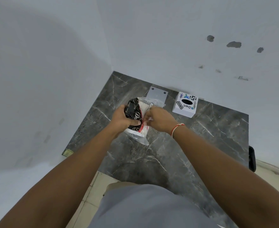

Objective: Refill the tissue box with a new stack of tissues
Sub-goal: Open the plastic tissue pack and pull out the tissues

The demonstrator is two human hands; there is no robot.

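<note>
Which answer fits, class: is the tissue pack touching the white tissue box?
Apart. The head view shows bare marble countertop between the tissue pack, held in both hands, and the white tissue box.

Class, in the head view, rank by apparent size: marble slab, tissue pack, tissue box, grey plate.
1. marble slab
2. tissue pack and tissue box: alike; hands hide part of the pack
3. grey plate, partly hidden

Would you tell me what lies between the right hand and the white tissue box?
Only bare dark marble counter shows between the right hand and the tissue box in the head view.
</note>
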